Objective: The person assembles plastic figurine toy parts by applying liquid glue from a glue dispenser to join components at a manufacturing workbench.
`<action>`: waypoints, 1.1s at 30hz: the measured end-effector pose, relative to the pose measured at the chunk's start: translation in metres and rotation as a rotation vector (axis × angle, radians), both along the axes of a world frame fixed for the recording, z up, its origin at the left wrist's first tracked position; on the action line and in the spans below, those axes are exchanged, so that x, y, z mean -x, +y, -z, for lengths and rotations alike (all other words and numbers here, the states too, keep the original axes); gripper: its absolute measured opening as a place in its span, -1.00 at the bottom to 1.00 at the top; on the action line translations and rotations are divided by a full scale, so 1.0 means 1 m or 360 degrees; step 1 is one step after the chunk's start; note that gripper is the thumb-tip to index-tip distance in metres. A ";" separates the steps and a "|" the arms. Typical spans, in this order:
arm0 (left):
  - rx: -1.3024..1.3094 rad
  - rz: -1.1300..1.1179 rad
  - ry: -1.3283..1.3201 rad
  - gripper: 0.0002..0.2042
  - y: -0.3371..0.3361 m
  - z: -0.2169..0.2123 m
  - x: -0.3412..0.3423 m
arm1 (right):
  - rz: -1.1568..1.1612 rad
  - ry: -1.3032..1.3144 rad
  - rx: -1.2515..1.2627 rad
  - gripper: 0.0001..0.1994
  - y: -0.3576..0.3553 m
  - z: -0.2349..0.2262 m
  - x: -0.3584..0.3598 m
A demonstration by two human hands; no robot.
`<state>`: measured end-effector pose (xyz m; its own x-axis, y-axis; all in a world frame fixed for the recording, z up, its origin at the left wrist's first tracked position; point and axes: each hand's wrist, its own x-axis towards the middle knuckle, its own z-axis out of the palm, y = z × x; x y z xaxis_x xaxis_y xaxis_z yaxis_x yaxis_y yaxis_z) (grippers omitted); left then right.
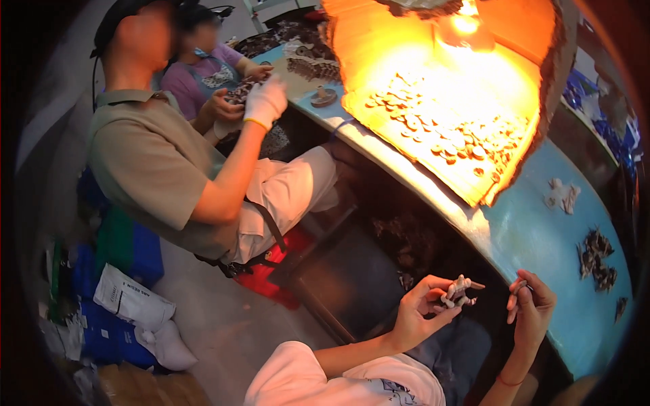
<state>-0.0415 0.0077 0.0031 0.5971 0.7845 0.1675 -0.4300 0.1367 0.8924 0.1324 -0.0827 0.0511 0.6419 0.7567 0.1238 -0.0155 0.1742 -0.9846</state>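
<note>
- Pale figurine (458,292), head view: in the left hand, just off the near edge of the blue table (521,223), and apart from its surface.
- Left hand (421,312): grasping the figurine between thumb and fingers, beside the table's near edge; the figurine projects from the fingertips toward the right hand.
- Right hand (533,308): raised at the table's near edge, well apart from the figurine; thumb and fingers are drawn together. Whether a small piece is pinched between them cannot be told. A red cord (509,384) circles the wrist.
- Cardboard box (443,177): open-fronted, standing on the blue table; numerous small curved pieces (440,132) lie spread on its floor, partly lost in glare.
- Lamp (466,26): lit, at the upper part of the box, above the blue table.
- Pale pieces (562,196): on the blue table, to the right of the box.
- Dark clump (597,260): on the blue table, nearer its right end than the pale pieces.
- Black tray (345,274): beside the blue table, lower than its top.
- Co-worker in an olive shirt (145,152): farther along the table's near side, a white glove (266,103) on one raised hand; that hand's grip cannot be determined.
</note>
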 end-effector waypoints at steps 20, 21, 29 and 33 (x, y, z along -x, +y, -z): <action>-0.1441 -0.0466 0.0052 -0.64 -0.011 0.015 -0.060 | -0.0386 0.0779 -0.0026 -0.77 -0.037 -0.009 0.000; -0.1500 -0.0500 0.0084 -0.68 -0.010 0.015 -0.060 | -0.0353 0.0803 -0.0046 -0.75 -0.035 -0.007 0.001; -0.1513 -0.0403 0.0061 -0.64 -0.009 0.022 -0.062 | -0.0275 0.0824 -0.0060 -0.73 -0.033 0.007 0.001; -0.1622 -0.0393 0.0061 -0.62 -0.006 0.022 -0.063 | -0.0193 0.0909 -0.0102 -0.75 -0.031 0.007 0.004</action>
